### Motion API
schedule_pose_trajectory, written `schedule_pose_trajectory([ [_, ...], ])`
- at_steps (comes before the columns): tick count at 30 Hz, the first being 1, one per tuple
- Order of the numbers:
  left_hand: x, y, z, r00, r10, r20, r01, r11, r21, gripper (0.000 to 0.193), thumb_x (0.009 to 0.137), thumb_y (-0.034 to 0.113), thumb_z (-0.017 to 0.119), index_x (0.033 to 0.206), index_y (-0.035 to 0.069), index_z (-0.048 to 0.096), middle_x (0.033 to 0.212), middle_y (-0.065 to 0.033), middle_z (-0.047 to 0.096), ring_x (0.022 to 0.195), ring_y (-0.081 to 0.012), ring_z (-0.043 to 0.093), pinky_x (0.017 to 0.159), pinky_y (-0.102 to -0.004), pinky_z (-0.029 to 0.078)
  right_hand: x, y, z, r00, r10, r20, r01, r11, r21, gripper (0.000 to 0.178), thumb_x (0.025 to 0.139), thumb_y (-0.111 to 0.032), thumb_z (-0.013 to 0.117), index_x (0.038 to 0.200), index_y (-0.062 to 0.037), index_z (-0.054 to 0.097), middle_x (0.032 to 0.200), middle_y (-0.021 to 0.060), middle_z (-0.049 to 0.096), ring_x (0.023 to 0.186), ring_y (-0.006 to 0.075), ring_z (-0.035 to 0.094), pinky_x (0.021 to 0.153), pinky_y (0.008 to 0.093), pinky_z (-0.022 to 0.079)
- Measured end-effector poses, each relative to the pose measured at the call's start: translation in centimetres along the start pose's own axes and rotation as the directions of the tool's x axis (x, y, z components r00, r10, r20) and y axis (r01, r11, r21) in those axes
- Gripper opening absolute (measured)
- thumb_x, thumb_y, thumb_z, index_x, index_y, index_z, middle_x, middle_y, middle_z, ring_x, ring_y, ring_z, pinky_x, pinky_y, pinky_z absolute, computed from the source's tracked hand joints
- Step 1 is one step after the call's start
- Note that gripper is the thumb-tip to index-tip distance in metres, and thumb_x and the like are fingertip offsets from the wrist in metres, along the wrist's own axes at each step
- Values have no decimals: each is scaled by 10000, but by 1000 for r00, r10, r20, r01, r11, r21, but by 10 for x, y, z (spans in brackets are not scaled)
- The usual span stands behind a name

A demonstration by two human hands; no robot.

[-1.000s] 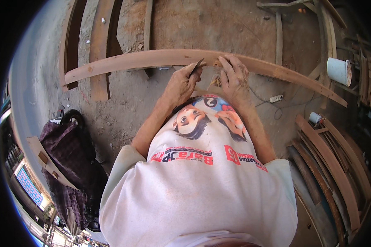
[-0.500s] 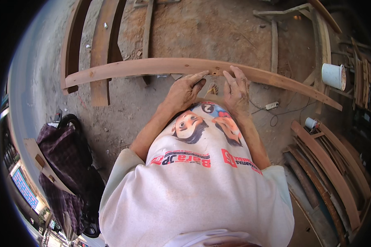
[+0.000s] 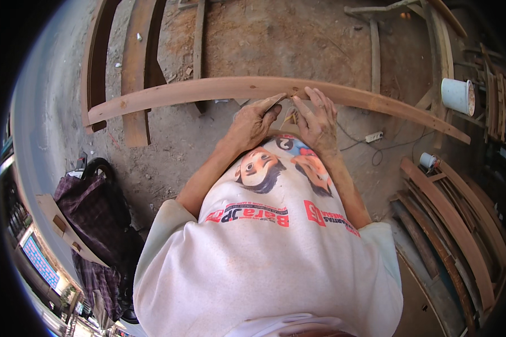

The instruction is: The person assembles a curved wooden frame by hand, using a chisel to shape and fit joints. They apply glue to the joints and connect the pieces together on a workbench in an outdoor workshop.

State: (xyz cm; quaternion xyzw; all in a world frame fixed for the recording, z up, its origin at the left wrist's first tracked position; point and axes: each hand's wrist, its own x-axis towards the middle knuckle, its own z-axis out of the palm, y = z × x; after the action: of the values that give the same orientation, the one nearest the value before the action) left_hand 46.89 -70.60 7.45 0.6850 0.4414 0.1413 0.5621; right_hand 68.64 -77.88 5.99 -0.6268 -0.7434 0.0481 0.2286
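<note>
1. A long, slim, reddish-brown wooden board [image 3: 208, 90] stretches from side to side in front of the person, above the bare brown earth ground [image 3: 303, 45]; the fisheye view bends its outline.
2. The board's left end passes over the near ends of two broad, dark brown wooden planks, the outer plank [image 3: 98, 50] and the inner plank [image 3: 135, 62].
3. The left hand [image 3: 256, 122] is at the board's near edge, around its middle, thumb and forefinger drawn together and the other fingers curled under; whether it grips anything I cannot tell.
4. The right hand [image 3: 319, 124] is just beside it, unclenched, fingers bent and slightly spread, with fingertips on the board by its near edge.
5. A small dark mark shows in the wood between the two hands' fingertips.
6. Near the board's right end stands a white, round bucket [image 3: 455, 96].
7. On the ground right of the person lie a pale, oblong power strip [image 3: 374, 136] and a thin, dark, looped cable [image 3: 378, 155].
8. Further right, curved brown timber pieces [image 3: 452, 222] lie close together, with a small white container [image 3: 428, 160] by their far end.
9. To the left, a dark purple checked cloth [image 3: 98, 210] drapes beside a black wheel [image 3: 99, 167].
</note>
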Motion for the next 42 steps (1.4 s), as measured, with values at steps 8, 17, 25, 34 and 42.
schedule_pose_trajectory([
  [8,3,1,2,1000,-2,0,2,999,41,448,1085,300,555,1523,202,564,1296,-236,703,1187,-447,661,1002,-495,519,9,-2,2,999,39,-15,-38,999,34,452,890,-72,718,1336,-145,711,1499,141,551,1413,353,507,1169,532,374],
  [17,6,-2,2,996,95,-2,-95,995,-37,441,1080,267,567,1511,178,569,1293,-239,700,1171,-449,667,969,-493,534,10,0,-2,1000,14,22,-15,999,45,442,871,-53,721,1302,-150,726,1507,134,546,1419,355,501,1179,537,355],
  [25,1,6,4,999,8,-50,-19,976,-215,465,1135,337,473,1548,139,550,990,-113,728,834,-239,658,821,-362,548,-6,0,-20,977,197,-87,-184,973,140,407,918,-112,730,1319,-81,669,1368,140,644,1210,336,641,1032,472,482],
  [34,9,40,59,942,337,9,-315,890,-329,562,1149,409,391,1587,71,489,1395,-196,620,1293,-293,560,1116,-425,427,-35,-57,-50,825,468,317,-565,671,480,433,1030,-178,629,1417,-5,542,1249,283,669,1082,467,685,890,515,545],
  [42,45,75,106,910,407,76,-413,882,225,532,1011,313,670,1483,82,586,1446,-182,595,1387,-423,506,1129,-512,454,-104,43,-113,743,660,112,-666,715,212,511,1079,-146,544,1570,-43,444,1341,311,642,1162,481,667,947,519,539],
])
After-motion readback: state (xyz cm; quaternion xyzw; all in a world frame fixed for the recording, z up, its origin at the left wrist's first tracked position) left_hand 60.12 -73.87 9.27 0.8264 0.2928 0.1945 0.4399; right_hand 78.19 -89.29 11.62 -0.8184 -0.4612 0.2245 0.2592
